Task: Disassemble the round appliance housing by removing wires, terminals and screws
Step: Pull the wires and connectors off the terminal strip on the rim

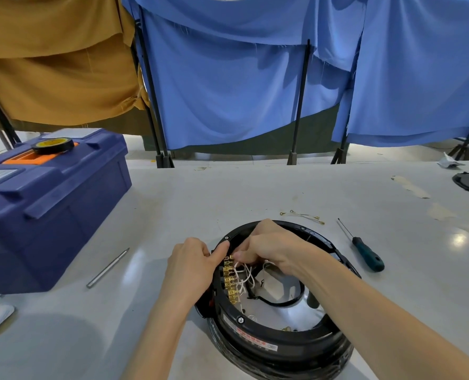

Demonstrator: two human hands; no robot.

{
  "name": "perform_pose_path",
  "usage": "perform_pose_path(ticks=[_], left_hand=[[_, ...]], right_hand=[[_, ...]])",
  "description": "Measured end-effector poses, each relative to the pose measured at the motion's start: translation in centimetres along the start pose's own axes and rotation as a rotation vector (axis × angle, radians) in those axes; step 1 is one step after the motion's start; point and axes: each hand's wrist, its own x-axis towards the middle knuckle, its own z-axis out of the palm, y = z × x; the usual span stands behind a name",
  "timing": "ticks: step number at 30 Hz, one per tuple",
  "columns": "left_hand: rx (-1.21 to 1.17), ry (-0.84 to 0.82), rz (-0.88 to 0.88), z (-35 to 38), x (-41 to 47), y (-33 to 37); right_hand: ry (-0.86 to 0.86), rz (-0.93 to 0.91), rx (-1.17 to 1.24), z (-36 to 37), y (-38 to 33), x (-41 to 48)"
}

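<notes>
Round appliance housing [296, 352], black, lies open side up on the white table [173, 201], at the near edge between the person's forearms. Along its inner left side runs a row of brass terminals [229, 282], with white wires [245, 276] looping from them into the middle. Two screws [240, 320] show on the black ring.

The left hand [192, 266] holds the housing's left rim, fingers curled against the outside and thumb stretched onto the ring just above the terminal row. The right hand [269, 248] reaches over the far rim, fingers bunched tightly and pinching the white wires at the topmost terminal; the fingertips hide the exact hold.

A teal-handled screwdriver [367, 256] lies right of the housing, and loose wires with ring ends [303, 216] lie beyond it. A slim metal rod [107, 268] lies to the left, near a blue toolbox [49, 215] carrying a roll of black tape [53, 145].
</notes>
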Motion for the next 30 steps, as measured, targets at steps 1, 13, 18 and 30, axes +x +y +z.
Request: perform_pose_path(ticks=[1, 13, 18, 30], left_hand=[[-0.012, 0.003, -0.011, 0.0, -0.1, 0.0], [-0.079, 0.053, -0.018, -0.5, -1.2, -0.6], [-0.084, 0.081, -0.036, -0.2, -1.6, -0.4], [-0.063, 0.08, -0.084, 0.2, -1.9, -0.3]], right_hand=[[-0.002, -0.025, -0.021, -0.2, 0.0, -0.2], [-0.002, -0.325, -0.313, 0.3, 0.2, -3.0], [-0.072, -0.243, -0.335, 0.4, -0.9, -2.3], [-0.089, -0.15, -0.46, 1.1, -2.0, -2.3]])
